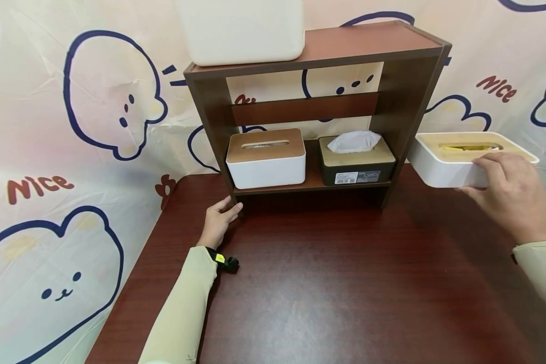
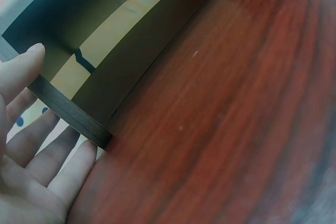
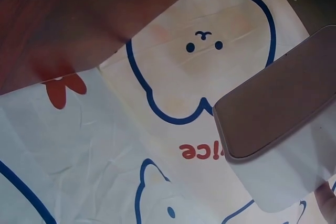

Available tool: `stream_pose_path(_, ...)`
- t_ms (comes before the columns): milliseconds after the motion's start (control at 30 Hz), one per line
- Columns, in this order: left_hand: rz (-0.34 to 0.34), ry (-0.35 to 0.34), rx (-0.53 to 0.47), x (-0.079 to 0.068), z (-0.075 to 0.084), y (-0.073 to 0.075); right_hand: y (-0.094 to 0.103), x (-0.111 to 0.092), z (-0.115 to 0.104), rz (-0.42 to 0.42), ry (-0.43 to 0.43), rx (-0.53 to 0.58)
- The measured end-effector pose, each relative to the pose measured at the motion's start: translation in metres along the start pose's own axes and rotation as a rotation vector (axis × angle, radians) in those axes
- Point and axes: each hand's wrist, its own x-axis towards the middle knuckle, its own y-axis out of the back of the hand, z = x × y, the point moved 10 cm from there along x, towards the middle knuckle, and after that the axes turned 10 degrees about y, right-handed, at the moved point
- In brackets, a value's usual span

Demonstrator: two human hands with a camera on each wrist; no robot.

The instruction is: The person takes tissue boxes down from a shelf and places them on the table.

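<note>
Right hand [image 1: 514,197] pinches a white box [image 1: 450,174] beside the shelf [image 1: 368,43].
The white box is held up right of the shelf; left hand [image 1: 217,221] grips the shelf's lower left side. Within the shelf: brown-lidded box [image 1: 268,171] left, black box [image 1: 357,163] right.

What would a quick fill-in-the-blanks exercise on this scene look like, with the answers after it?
1. The right grip holds a tissue box whose side walls are coloured ____.
2. In the head view, the dark box inside the shelf unit stands to the ____ of the brown-lidded box.
3. In that same view, the left grip is nearest the shelf unit's ____ upright.
4. The red word printed on the wall covering reads ____.

Missing words: white; right; left; Nice.
</note>
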Motion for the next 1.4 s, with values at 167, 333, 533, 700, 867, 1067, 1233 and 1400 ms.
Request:
stream_pose_path(167, 0.005, -0.001, -0.002, 0.003, -0.003, 0.001, -0.005, -0.004, 0.001, -0.004, -0.008, 0.011)
stream_pose_path(333, 0.007, -0.011, -0.004, 0.004, -0.004, 0.002, -0.010, -0.008, 0.002, -0.002, -0.008, 0.018)
stream_pose_path(533, 0.007, -0.010, -0.011, 0.004, -0.004, 0.002, -0.013, -0.009, 0.001, 0.015, 0.011, 0.037)
stream_pose_path(700, 0.006, -0.011, -0.017, 0.003, -0.004, 0.001, -0.017, -0.012, 0.002, 0.010, 0.007, 0.034)
stream_pose_path(867, 0.003, -0.011, -0.009, 0.003, -0.003, 0.001, -0.023, -0.014, 0.003, -0.043, -0.013, 0.026)
stream_pose_path(1067, 0.011, -0.012, 0.003, 0.003, -0.003, 0.001, -0.030, -0.017, 0.003, -0.073, -0.016, 0.039)
stream_pose_path(1233, 0.012, -0.006, 0.012, 0.003, -0.004, 0.001, -0.035, -0.022, 0.005, -0.098, -0.014, 0.030)
stream_pose_path(1400, 0.013, -0.008, 0.015, 0.003, -0.003, 0.001, -0.039, -0.025, 0.007, -0.101, -0.014, 0.030)
